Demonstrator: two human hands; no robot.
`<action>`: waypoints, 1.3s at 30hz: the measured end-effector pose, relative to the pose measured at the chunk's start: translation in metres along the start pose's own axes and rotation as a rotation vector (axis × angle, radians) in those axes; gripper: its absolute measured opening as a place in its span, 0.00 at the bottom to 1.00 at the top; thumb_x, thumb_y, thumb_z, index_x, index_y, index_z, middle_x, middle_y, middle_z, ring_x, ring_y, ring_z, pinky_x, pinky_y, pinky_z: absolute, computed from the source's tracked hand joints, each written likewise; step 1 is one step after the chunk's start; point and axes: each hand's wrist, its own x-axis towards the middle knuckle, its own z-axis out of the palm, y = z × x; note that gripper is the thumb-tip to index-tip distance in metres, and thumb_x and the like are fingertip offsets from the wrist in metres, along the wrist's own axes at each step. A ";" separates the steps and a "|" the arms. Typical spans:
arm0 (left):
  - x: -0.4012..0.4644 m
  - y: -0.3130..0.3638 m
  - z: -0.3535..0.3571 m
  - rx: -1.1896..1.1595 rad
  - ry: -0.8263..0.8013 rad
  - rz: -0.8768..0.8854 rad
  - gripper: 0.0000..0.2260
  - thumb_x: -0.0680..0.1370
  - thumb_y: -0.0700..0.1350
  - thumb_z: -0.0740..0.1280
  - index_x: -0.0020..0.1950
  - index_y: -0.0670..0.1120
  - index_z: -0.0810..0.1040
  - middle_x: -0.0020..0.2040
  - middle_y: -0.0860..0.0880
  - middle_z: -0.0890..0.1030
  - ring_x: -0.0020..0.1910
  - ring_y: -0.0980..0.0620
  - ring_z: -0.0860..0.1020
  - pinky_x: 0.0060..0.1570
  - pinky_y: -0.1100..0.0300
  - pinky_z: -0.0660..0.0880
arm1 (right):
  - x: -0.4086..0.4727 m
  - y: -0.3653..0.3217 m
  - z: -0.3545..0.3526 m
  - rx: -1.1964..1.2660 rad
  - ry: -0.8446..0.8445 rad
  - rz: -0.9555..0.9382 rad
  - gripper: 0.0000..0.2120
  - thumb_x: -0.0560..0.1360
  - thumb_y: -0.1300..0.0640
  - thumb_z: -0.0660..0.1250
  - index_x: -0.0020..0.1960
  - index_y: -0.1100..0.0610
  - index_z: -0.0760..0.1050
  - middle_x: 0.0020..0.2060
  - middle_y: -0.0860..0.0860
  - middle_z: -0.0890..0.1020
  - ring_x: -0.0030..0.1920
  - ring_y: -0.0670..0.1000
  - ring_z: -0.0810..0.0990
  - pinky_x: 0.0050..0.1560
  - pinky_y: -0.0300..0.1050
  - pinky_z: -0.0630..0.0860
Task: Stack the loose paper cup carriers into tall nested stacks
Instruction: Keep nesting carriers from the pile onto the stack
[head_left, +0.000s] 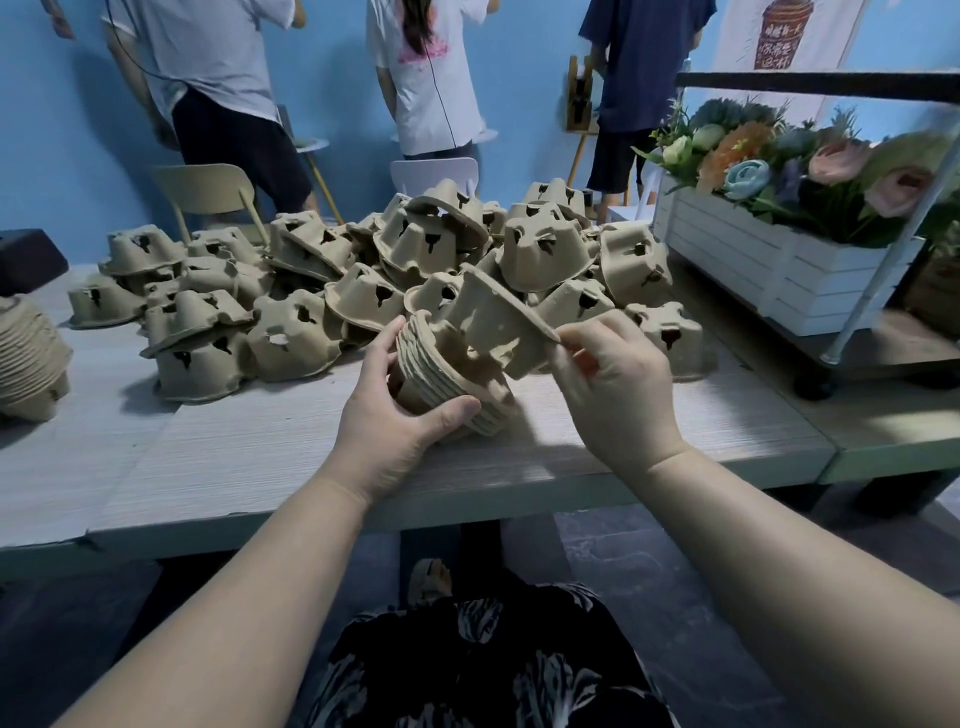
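Now both hands busy near the counter's front edge.
Left hand (400, 415) grips a small nested stack (447, 379); right hand (613, 384) pinches one loose carrier (498, 322) tilted above it.

Three people (431, 78) standing at blue wall (337, 104); white flower planter (769, 260) right; chairs (208, 197) behind table (234, 457).

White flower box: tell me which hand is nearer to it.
Right. The right hand, pinching a loose carrier, is closer to the white flower box; the left hand is farther away.
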 end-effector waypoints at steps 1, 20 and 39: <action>0.000 0.000 0.000 0.003 0.005 0.003 0.49 0.58 0.56 0.79 0.75 0.56 0.61 0.63 0.65 0.71 0.59 0.77 0.69 0.56 0.80 0.65 | -0.002 -0.001 0.002 0.001 -0.022 -0.018 0.06 0.74 0.57 0.68 0.43 0.58 0.81 0.38 0.51 0.79 0.34 0.49 0.76 0.36 0.45 0.75; 0.011 0.001 0.003 0.016 0.042 0.018 0.38 0.56 0.65 0.77 0.62 0.72 0.64 0.68 0.54 0.73 0.67 0.57 0.72 0.70 0.51 0.69 | -0.002 -0.006 0.003 0.115 -0.483 -0.100 0.16 0.75 0.46 0.59 0.51 0.54 0.81 0.41 0.48 0.81 0.41 0.47 0.77 0.42 0.45 0.76; 0.025 -0.014 0.009 -0.041 0.128 -0.006 0.42 0.53 0.71 0.77 0.64 0.72 0.63 0.70 0.53 0.71 0.69 0.56 0.70 0.71 0.49 0.67 | 0.113 0.038 0.040 -0.273 -0.445 0.218 0.22 0.75 0.54 0.67 0.68 0.53 0.68 0.64 0.54 0.71 0.65 0.56 0.66 0.62 0.47 0.64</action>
